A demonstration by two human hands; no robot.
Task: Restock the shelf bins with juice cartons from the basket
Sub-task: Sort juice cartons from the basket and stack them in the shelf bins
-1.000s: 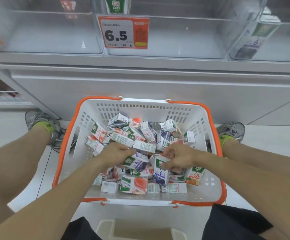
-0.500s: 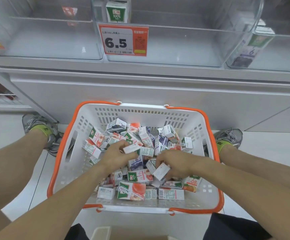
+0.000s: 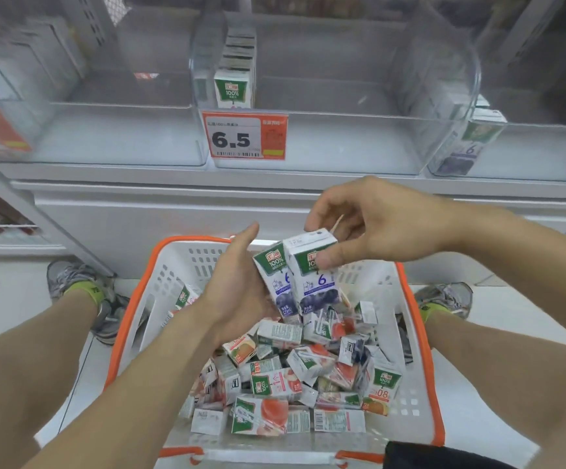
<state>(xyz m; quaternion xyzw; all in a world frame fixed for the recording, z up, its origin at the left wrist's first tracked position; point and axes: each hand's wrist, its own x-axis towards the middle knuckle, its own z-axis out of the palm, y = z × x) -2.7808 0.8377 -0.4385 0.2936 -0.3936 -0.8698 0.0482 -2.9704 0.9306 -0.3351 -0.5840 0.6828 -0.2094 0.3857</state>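
A white basket with an orange rim [image 3: 420, 336] sits on the floor between my feet, filled with several small juice cartons [image 3: 275, 384]. Above it I hold two blueberry juice cartons side by side. My left hand [image 3: 237, 282] supports the left carton [image 3: 275, 282] from the side. My right hand [image 3: 376, 228] pinches the right carton [image 3: 315, 275] by its top. The clear middle shelf bin [image 3: 325, 143] holds a row of green-topped cartons [image 3: 233, 89] at its left. The right bin [image 3: 545, 150] holds blueberry cartons [image 3: 464, 150].
An orange price tag reading 6.5 [image 3: 246, 135] hangs on the middle bin's front. A clear left bin [image 3: 105, 133] stands beside it. Below the bins runs a white shelf front [image 3: 173, 204]. My shoes [image 3: 72, 282] flank the basket.
Both hands have risen out of the basket, each with a blueberry carton, and brought the two together. The view has tilted up toward the shelf bins.
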